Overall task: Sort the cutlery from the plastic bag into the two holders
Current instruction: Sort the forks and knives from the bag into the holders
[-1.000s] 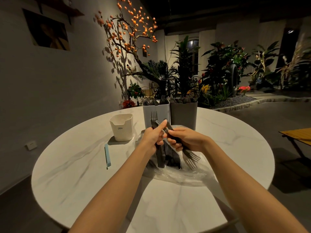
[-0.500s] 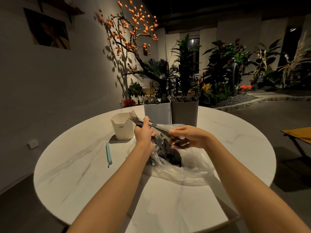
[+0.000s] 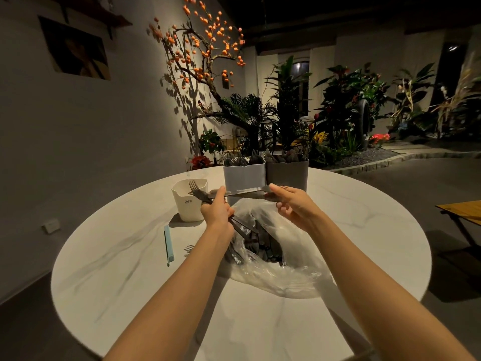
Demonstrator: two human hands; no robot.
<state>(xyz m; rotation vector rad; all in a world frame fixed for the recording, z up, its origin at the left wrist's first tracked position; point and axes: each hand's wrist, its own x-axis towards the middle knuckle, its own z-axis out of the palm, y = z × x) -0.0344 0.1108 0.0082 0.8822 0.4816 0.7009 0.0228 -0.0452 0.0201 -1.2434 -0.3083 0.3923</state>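
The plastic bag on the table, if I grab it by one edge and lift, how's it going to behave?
The plastic bag looks thin and crumpled, so it would probably sag rather than hold shape. Dark cutlery lies piled inside, so it is likely bottom-heavy. Its mouth gapes open, so pieces might slide out.

text: "CRBW", dark small print, partly blurred so the reading is uncertain | on: front wall of the white cup (image 3: 188, 204), just below its rim | place: left part of the bench (image 3: 130, 256) | other legible text: none
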